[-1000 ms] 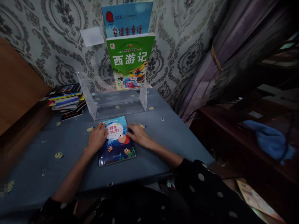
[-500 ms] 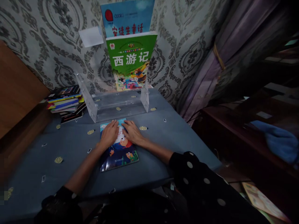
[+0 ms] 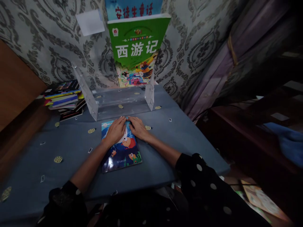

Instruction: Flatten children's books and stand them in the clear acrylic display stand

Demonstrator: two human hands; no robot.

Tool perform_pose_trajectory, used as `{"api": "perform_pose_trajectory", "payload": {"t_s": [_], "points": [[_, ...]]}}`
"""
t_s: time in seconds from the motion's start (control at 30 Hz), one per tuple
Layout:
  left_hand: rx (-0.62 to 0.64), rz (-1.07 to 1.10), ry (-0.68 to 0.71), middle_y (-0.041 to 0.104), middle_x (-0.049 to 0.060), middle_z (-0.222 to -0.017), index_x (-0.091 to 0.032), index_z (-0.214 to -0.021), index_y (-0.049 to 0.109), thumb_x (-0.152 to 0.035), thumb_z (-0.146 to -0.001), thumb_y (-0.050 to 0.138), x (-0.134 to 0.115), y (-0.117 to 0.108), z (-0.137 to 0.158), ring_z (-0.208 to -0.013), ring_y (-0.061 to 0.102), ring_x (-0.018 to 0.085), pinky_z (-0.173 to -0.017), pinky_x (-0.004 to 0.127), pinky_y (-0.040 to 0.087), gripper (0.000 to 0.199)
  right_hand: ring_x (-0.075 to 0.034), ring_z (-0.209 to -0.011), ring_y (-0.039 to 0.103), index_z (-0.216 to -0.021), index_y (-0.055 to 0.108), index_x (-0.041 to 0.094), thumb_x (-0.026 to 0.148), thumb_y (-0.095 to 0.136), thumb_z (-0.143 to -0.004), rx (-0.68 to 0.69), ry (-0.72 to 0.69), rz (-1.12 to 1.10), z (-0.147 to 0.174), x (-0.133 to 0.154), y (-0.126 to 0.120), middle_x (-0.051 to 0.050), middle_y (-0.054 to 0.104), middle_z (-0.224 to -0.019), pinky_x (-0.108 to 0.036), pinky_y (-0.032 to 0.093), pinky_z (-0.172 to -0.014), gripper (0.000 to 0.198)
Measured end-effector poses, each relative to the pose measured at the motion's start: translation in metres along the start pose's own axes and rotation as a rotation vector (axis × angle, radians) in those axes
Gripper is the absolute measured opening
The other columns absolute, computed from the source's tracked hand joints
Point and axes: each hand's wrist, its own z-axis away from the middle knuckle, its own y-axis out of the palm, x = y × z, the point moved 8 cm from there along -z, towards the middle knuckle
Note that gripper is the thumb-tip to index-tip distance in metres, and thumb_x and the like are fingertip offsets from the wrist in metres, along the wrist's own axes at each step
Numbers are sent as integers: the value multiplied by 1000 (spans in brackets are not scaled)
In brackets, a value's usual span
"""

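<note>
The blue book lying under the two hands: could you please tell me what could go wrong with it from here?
1. The left hand and right hand rest at the upper part of the blue book; uneven pressing might crease its cover.
2. Its far edge is near the clear stand, so a forward push could bump it and perhaps unsettle the green book.
3. A long pull backward might bring it over the front edge of the table.

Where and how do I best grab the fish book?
Probably its near edge, from the person's side, pinched above and below: the book lies flat with that edge uncovered, while the left hand and right hand lie over its far end.
</note>
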Motion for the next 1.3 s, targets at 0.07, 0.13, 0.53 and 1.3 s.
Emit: {"api": "perform_pose_trajectory", "payload": {"t_s": [0.07,0.13,0.53,1.3], "points": [[4,-18,-2,54,13,-147,-12,-138,53,-21,-99,38,-2,-1,1,-140,46,24,-118,42,34,43,-26,-128,53,-125,60,14,13,47,-91,8,4,8,1,1,-1,-16,60,-137,-44,39,-111,37],[13,-49,-13,54,14,-147,-11,-137,54,-21,-99,38,-4,-4,5,-140,46,25,-117,43,36,42,-26,-128,53,-125,61,13,13,47,-91,19,12,17,1,4,-3,-17,59,-138,-43,39,-111,36],[77,-341,-323,65,21,-117,-8,-121,61,-27,-101,34,20,-45,45,-109,62,34,-91,45,50,38,-28,-129,52,-124,61,12,10,49,-90,44,22,23,1,7,-5,-18,58,-139,-45,40,-109,36],[14,-22,-41,54,13,-147,-14,-138,54,-29,-100,39,5,-7,9,-140,46,25,-117,45,36,43,-21,-115,63,-116,67,18,4,44,-88,-57,112,-188,-5,-14,-13,-8,71,-119,-39,47,-103,39]]}}
